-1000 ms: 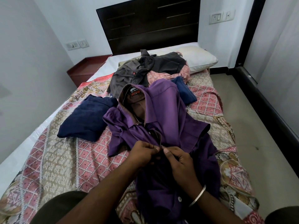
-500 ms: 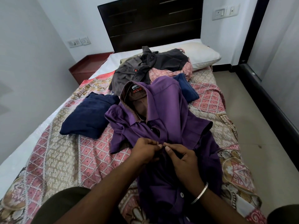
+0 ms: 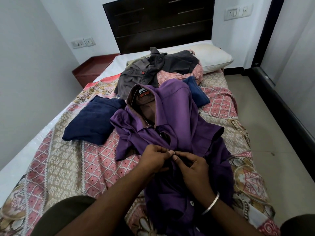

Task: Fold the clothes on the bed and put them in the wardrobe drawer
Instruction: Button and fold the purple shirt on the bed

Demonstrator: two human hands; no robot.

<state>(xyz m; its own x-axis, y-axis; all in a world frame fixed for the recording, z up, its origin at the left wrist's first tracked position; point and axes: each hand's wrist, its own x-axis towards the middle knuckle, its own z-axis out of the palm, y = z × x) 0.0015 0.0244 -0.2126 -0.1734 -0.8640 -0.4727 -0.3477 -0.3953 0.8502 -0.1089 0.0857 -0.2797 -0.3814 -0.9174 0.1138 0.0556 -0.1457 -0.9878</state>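
Note:
A purple collared shirt (image 3: 173, 116) lies lengthwise on the bed (image 3: 56, 167), collar away from me, its front partly open. My left hand (image 3: 153, 159) and my right hand (image 3: 192, 166) meet at the shirt's front placket, both pinching the fabric there, fingertips touching. A folded navy garment (image 3: 95, 123) sits left of the shirt. Behind it a grey shirt (image 3: 153, 70) lies crumpled on a pink patterned cloth (image 3: 172, 76), and another blue piece (image 3: 196, 92) pokes out to the right.
A white pillow (image 3: 211, 58) rests against the dark headboard (image 3: 158, 23). A red-brown bedside table (image 3: 95, 68) stands at the far left by the wall. Tiled floor (image 3: 272, 133) runs along the bed's right side beside a dark-framed sliding door (image 3: 289, 48).
My hands stay at the shirt's placket, working the fabric with small finger movements. The view has shifted slightly; the clothes have not moved.

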